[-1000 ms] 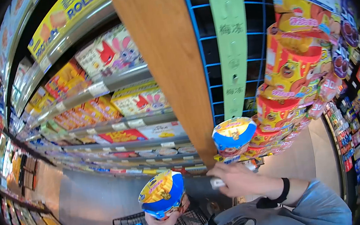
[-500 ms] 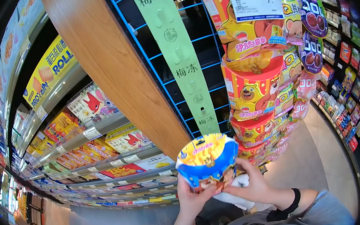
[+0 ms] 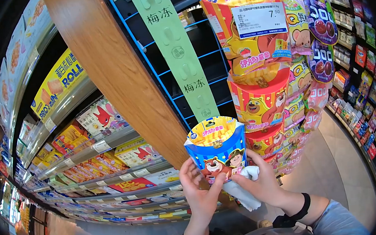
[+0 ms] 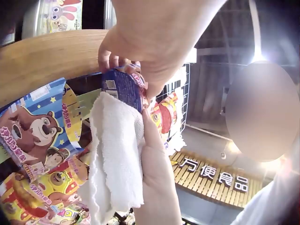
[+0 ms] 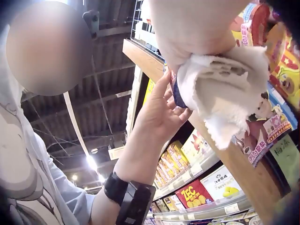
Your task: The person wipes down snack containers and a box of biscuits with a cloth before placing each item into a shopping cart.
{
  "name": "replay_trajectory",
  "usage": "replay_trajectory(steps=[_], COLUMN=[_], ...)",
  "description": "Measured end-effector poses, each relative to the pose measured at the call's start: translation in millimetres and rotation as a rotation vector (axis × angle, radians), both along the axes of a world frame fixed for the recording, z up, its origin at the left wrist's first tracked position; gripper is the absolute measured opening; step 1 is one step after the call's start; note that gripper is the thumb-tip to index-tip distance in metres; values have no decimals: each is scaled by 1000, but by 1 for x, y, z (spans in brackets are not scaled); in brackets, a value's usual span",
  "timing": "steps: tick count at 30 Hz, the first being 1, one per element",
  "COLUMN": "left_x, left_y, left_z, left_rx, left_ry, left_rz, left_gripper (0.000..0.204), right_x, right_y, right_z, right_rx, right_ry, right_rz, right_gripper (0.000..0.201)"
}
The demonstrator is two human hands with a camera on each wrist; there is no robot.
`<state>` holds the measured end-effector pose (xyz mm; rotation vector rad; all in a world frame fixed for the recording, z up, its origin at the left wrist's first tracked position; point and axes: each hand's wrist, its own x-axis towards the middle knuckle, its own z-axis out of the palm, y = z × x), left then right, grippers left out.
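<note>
Both hands hold a blue snack packet [image 3: 219, 153] with a yellow fries-pattern top and a cartoon bear, upright before the hanging rack. My left hand [image 3: 200, 185] grips its left side, thumb on the lower front. My right hand [image 3: 261, 183] pinches the lower right side, with a white cloth [image 3: 243, 189] held in the same hand and hanging beneath. In the left wrist view the cloth [image 4: 117, 154] hangs beside the packet's dark blue back [image 4: 123, 86]. The right wrist view has the cloth [image 5: 220, 89] covering much of the packet.
Red and yellow packets [image 3: 259, 100] hang in a column at the right, one with a price label [image 3: 260, 20]. A green strip [image 3: 174, 50] runs down the blue wire grid. Left of it are a wooden post [image 3: 114, 70] and shelves of boxed snacks [image 3: 98, 117].
The packet was in my left hand over the cart, then came up to the rack, where my right hand took hold too. Since then it has risen slightly and its front has tilted into view.
</note>
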<state>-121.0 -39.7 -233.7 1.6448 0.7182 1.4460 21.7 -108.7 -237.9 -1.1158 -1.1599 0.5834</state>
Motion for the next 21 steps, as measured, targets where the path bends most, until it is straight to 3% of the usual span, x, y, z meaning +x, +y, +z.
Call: replay_trajectory(steps=[8,16,21], left_x=[0,7,8], left_y=[2,6,6], left_z=[-13,-33,-33], left_rx=[-4,24,40], left_ry=[56,58,70], left_rz=[17,31,50], left_gripper=[73,74,76], right_x=[4,14,17], right_y=[1,-10,-26], right_z=[-11,-28,-28], right_rx=[-67,-129,-82], right_ry=[-34,-181,-274], right_rz=[2,18,-57], right_gripper=[59,79,75])
